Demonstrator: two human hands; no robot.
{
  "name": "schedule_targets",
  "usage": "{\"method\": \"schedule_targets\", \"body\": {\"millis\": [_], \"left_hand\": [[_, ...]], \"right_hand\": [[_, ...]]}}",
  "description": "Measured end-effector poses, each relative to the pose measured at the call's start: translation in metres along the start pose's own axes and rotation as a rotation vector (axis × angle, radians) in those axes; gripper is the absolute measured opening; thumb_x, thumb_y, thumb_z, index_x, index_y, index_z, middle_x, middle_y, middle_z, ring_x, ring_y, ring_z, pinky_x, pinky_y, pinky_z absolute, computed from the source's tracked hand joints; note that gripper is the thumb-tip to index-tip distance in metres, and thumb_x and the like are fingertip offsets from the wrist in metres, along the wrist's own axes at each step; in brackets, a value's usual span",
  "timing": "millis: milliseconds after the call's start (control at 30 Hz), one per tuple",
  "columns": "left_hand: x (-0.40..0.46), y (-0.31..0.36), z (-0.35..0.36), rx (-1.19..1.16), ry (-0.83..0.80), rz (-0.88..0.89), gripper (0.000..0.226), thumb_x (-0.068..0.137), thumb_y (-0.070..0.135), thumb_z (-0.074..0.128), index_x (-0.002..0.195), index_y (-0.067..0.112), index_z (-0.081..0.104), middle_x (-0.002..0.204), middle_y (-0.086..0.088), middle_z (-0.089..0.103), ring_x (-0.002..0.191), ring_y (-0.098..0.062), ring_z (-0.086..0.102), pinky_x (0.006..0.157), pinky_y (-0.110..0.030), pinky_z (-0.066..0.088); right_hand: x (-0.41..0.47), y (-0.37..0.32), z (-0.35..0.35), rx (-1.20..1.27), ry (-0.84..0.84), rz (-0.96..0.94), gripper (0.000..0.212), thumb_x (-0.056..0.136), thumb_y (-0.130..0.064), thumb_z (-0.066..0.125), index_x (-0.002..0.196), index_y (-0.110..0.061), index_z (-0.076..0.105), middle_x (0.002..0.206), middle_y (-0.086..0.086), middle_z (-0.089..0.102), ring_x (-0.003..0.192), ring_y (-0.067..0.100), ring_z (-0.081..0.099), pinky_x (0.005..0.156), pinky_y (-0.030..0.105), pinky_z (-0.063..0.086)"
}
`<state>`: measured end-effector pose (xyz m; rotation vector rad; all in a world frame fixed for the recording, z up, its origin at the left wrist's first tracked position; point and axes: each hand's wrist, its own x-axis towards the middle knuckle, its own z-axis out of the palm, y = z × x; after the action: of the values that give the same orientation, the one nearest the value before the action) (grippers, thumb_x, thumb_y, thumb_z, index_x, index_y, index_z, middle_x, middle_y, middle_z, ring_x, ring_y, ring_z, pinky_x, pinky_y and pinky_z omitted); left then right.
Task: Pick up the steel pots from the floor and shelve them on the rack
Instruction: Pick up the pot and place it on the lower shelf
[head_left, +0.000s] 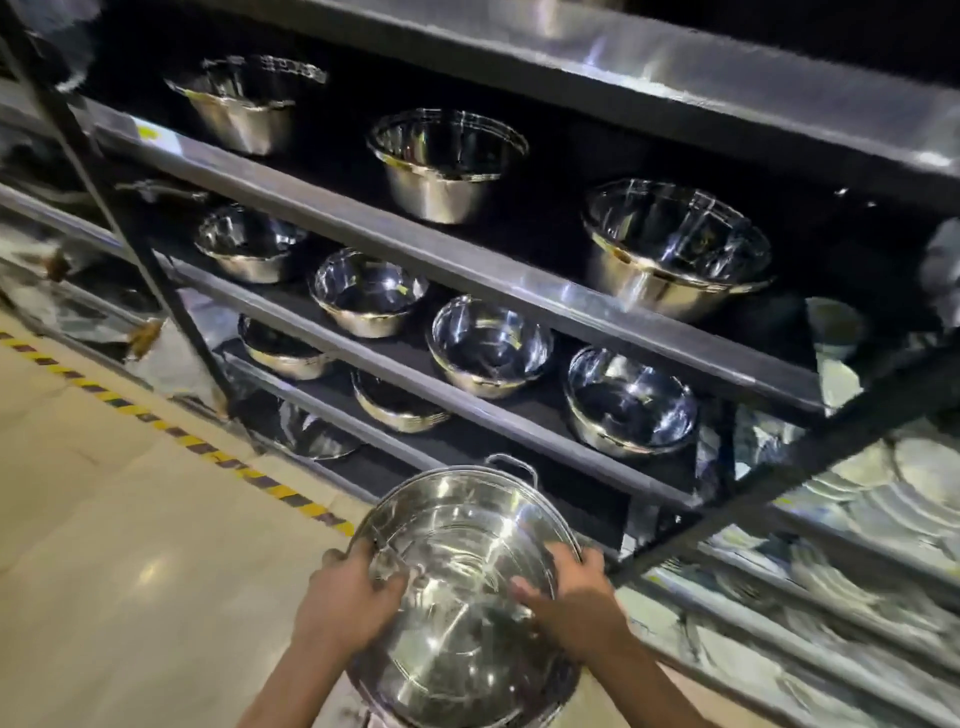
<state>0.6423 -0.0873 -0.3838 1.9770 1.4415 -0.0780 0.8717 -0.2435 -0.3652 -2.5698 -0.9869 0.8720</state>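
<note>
A large shiny steel pot (462, 566) with a loop handle at its far rim is held in front of me, above the floor, its mouth tilted toward the rack. My left hand (348, 597) grips its left rim with fingers curled inside. My right hand (576, 597) grips the right rim the same way. The dark rack (467, 265) rises just beyond, its tiers holding several steel pots, such as one on an upper shelf (447, 161) and one on a lower shelf (631, 402). A bare stretch of black lining (582, 499) lies on the low shelf right behind the held pot.
The glossy beige floor (104, 545) spreads to the left, crossed by a yellow and black striped tape line (171, 428). A black diagonal rack post (779, 478) stands at the right, with stacked steel plates (857, 519) beyond it. More wrapped steelware sits at the far left.
</note>
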Motion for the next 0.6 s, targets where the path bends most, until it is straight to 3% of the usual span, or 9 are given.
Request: {"method": "schedule_targets", "body": {"millis": [167,267,400,600], "left_hand": [[0.054,0.039,-0.018,0.114,-0.122,0.208,0.077,0.078,0.077,0.039,0.132,0.024,0.049,0.107,-0.015,0.062,0.102,-0.034,0.061,0.086,-0.039,0.051],[0.072,0.069,-0.015,0.219,-0.220,0.264,0.113,0.056,0.099,0.018,0.132,0.021,0.048,0.115,-0.016,0.055,0.105,-0.038,0.061,0.087,-0.043,0.051],[0.093,0.097,0.007,0.290,-0.265,0.296,0.079,0.076,0.083,0.045,0.137,0.034,0.044,0.122,-0.013,0.050,0.110,-0.037,0.060,0.090,-0.049,0.052],[0.136,0.101,0.049,0.338,-0.324,0.280,0.070,0.084,0.070,0.051,0.139,0.027,0.044,0.127,-0.015,0.053,0.120,-0.036,0.054,0.094,-0.045,0.048]], "right_hand": [[-0.007,0.002,-0.003,0.087,0.094,0.207,0.072,0.082,-0.076,0.051,0.136,-0.028,0.047,0.135,0.022,0.042,0.122,0.042,0.051,0.099,0.043,0.046],[-0.011,0.017,-0.004,0.118,0.138,0.287,0.079,0.083,-0.074,0.053,0.146,-0.030,0.037,0.134,0.024,0.043,0.124,0.044,0.049,0.101,0.047,0.046],[0.000,0.044,0.003,0.174,0.151,0.383,0.082,0.079,-0.078,0.052,0.147,-0.037,0.031,0.138,0.026,0.035,0.118,0.048,0.052,0.100,0.050,0.046],[0.045,0.079,0.027,0.229,0.104,0.384,0.070,0.082,-0.076,0.054,0.129,-0.025,0.047,0.120,0.020,0.053,0.122,0.041,0.044,0.097,0.048,0.047]]}}
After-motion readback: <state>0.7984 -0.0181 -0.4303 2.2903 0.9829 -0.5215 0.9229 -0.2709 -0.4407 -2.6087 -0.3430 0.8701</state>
